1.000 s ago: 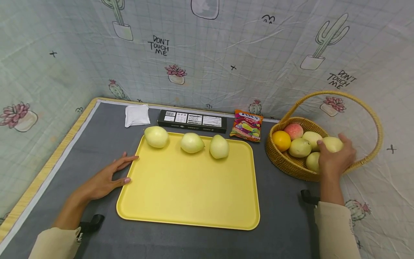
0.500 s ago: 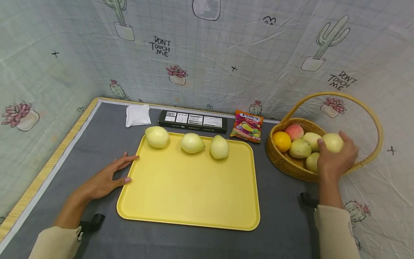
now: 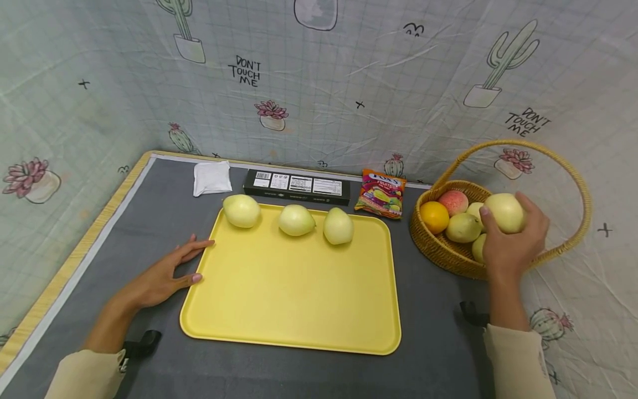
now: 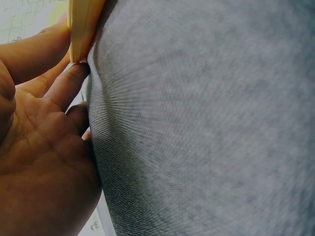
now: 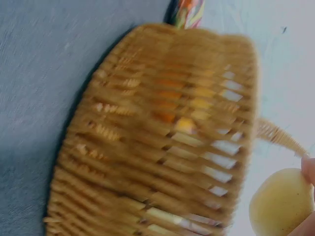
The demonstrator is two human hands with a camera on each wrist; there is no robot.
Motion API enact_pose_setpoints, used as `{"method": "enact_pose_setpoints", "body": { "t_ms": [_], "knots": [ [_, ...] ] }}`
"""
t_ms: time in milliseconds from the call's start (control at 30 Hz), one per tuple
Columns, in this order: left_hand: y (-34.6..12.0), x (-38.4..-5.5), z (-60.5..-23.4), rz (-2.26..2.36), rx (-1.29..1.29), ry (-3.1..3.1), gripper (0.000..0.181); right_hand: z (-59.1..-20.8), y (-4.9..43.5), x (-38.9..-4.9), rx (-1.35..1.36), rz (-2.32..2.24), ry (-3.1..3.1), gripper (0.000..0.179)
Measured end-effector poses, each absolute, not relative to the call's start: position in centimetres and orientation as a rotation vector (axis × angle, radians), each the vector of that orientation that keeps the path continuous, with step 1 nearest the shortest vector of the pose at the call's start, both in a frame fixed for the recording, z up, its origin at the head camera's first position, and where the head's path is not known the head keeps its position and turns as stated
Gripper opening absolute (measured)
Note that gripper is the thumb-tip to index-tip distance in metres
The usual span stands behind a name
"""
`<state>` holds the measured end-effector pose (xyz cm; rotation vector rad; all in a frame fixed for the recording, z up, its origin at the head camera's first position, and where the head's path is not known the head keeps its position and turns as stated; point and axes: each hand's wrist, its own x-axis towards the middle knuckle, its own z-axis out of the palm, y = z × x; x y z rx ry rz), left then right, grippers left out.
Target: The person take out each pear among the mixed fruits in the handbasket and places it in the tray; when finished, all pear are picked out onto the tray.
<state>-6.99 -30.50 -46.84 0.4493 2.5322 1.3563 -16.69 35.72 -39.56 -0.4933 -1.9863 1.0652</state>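
Working across a grey tabletop (image 3: 149, 221), resting the left hand (image 3: 155, 281) at the left rim of a yellow tray (image 3: 289, 293) with fingers loosely spread, touching but clasping nothing. Holding a pale fruit (image 3: 503, 212) above the wicker basket (image 3: 438, 252) in the right hand (image 3: 515, 249), with thumb and fingers curled round its sides. Probably handling as firm, smooth and moderately heavy, bruising or slipping under a careless pinch; calling for a wide grasp round its fullest part. Seeing it apart from the basket rim in the right wrist view; getting the orange (image 3: 434, 217) and peach (image 3: 453, 203) inside plainly from the head view only, the left palm (image 4: 44, 147) from the left wrist alone. Looking farther, finding three similar fruits (image 3: 296, 220) along the tray's far side, then white pouch (image 3: 212, 178), black box (image 3: 297, 186) and bright packet (image 3: 380, 194), with cactus-printed cloth (image 3: 309, 127) hanging behind.
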Motion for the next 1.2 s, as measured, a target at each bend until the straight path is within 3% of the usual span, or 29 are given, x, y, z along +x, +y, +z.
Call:
{"method": "enact_pose_setpoints", "body": {
  "t_ms": [667, 1200],
  "knots": [
    [-30.6, -6.9, -47.1, 1.376, 0.490, 2.543, 0.071, -34.8, 27.2, -12.7, -0.161, 1.197, -2.002, 0.058],
    [-30.6, -6.9, -47.2, 1.389, 0.489, 2.537, 0.072, -38.3, 25.6, -13.6, 0.057, 1.244, -2.188, 0.069]
  ]
}}
